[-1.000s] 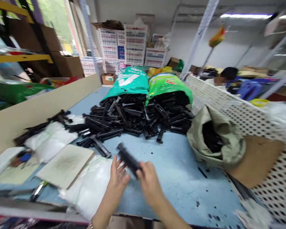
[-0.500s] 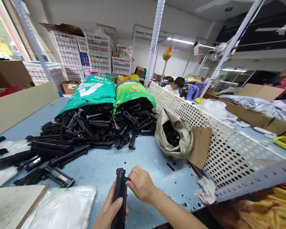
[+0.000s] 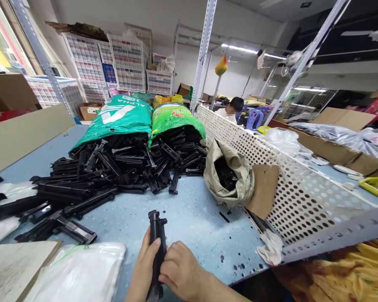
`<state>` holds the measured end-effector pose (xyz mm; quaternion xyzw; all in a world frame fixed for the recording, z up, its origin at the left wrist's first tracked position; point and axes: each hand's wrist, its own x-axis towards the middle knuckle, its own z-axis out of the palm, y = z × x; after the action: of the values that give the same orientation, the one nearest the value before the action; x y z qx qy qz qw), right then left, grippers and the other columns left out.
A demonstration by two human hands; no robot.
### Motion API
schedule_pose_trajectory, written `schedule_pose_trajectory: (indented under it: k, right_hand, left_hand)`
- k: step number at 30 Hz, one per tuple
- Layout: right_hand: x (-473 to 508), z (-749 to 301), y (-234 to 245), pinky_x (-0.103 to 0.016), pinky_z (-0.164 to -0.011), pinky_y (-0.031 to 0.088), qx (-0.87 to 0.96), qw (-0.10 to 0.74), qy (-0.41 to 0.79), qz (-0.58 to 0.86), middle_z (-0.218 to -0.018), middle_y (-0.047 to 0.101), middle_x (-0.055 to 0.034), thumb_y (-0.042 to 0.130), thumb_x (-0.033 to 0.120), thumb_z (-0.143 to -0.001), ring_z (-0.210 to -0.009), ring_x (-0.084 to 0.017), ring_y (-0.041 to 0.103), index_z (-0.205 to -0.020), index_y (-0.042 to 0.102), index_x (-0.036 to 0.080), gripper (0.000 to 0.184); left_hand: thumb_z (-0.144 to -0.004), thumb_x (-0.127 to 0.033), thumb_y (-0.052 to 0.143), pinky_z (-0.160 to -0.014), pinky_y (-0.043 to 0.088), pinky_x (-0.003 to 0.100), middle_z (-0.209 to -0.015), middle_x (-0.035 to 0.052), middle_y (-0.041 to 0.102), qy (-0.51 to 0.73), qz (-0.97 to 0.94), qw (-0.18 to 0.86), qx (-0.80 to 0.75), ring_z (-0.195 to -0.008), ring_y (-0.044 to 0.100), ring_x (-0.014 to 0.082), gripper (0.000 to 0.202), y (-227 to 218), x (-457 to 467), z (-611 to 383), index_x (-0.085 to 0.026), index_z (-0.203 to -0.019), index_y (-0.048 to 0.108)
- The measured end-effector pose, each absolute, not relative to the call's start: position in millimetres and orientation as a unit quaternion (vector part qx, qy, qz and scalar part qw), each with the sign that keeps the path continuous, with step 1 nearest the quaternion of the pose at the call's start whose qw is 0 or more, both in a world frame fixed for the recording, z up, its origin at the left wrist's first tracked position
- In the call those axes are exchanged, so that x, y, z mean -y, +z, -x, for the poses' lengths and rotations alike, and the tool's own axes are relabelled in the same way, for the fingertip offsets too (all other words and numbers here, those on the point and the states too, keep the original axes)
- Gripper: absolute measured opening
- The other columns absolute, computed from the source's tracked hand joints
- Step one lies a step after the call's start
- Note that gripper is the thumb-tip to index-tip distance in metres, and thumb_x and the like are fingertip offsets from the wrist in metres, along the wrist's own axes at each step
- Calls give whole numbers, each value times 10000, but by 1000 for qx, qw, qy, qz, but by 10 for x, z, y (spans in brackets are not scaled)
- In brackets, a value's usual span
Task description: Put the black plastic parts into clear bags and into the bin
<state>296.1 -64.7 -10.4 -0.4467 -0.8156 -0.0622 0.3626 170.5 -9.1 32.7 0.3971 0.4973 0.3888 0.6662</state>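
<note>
Evidently, the black part (image 3: pixel 156 261) is long and slim, knobbed end toward twelve o'clock; left hand (image 3: pixel 145 262) grasps it, right hand (image 3: pixel 182 268) curls at four o'clock, grip indeterminable.

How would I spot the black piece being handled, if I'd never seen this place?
On the blue tabletop, look nearer than the heap of black parts. The long black piece there is gripped by the left hand, the right hand at its side. Unlike the heaped ones, it is held.
</note>
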Motion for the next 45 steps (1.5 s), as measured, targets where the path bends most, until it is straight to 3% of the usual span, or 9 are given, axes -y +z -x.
schedule_pose_trajectory:
  k: [4, 7, 14, 19, 23, 29, 36, 41, 45]
  right_hand:
    - [545, -3083, -121, -316, -633, 408, 832, 369, -46, 411, -826, 587, -44, 250, 515, -983, -718, -171, 501, -976, 469, 190, 392]
    - [527, -3071, -231, -322, -593, 381, 838, 356, -89, 403, -809, 581, -56, 239, 474, -991, -671, -174, 479, -935, 480, 186, 380]
    - [268, -3140, -222, -287, -635, 415, 817, 288, 61, 496, -758, 599, -20, 302, 470, -989, -704, -160, 539, -864, 548, 212, 378]
    - [-689, -3388, 56, -387, -926, 413, 616, 250, 87, 742, -1241, 544, -119, 427, 354, -954, -1134, -242, 499, -1246, 502, 212, 334]
    - [-1281, -3396, 46, -496, -945, 377, 566, 227, 76, 789, -1422, 383, -196, 499, 293, -906, -1263, -354, 368, -1364, 413, 184, 478]
    - [-1239, -3679, 66, -408, -878, 425, 569, 233, 82, 784, -1216, 558, -125, 380, -6, -826, -1070, -262, 508, -1176, 568, 218, 456]
    - [-149, -3689, 179, -369, -863, 476, 621, 350, 62, 698, -1036, 561, -81, 372, -14, -809, -987, -209, 547, -1061, 530, 201, 367]
    - [557, -3157, 131, -356, -866, 501, 768, 405, 97, 486, -1055, 544, -74, 497, 209, -898, -1022, -208, 539, -1116, 450, 232, 224]
    - [483, -3156, 316, -303, -743, 505, 701, 429, 124, 556, -1016, 550, -66, 442, 349, -950, -874, -175, 565, -1103, 449, 222, 199]
  left_hand:
    - [-686, -528, 647, -575, 478, 291, -704, 26, 679, 367, -360, 713, -477, -645, 651, 227, 591, 326, 112, -1692, -175, -1156, 583]
    - [-674, -526, 665, -594, 486, 288, -681, 16, 669, 375, -346, 721, -468, -631, 647, 216, 562, 345, 87, -1676, -165, -1100, 602]
    - [-727, -497, 617, -693, 512, 314, -1017, 96, 703, 375, -373, 686, -499, -869, 670, 261, 606, 112, -74, -1631, -153, -1221, 543]
    - [-815, -375, 500, -854, 464, 370, -1104, 148, 700, 258, -587, 556, -530, -1033, 645, 326, 479, -118, 74, -1795, -154, -1233, 574]
    - [-830, -356, 480, -853, 442, 396, -1011, 155, 728, 176, -666, 458, -562, -973, 665, 348, 432, -128, 201, -1949, -187, -1209, 601]
    - [-839, -416, 479, -929, 424, 386, -1172, 159, 656, 210, -667, 477, -533, -1098, 607, 326, 434, -180, 129, -1862, -185, -1187, 595]
    - [-788, -484, 572, -1071, 343, 440, -1295, 163, 534, 350, -574, 557, -489, -1223, 497, 328, 500, -105, -65, -1879, -164, -1173, 583]
    - [-718, -541, 687, -885, 490, 333, -1130, 92, 644, 388, -337, 756, -405, -980, 641, 240, 772, 357, -69, -1989, -244, -1364, 387]
    - [-602, -546, 770, -608, 504, 287, -864, 15, 660, 366, -327, 768, -412, -664, 624, 188, 892, 472, 26, -1898, -271, -1367, 402]
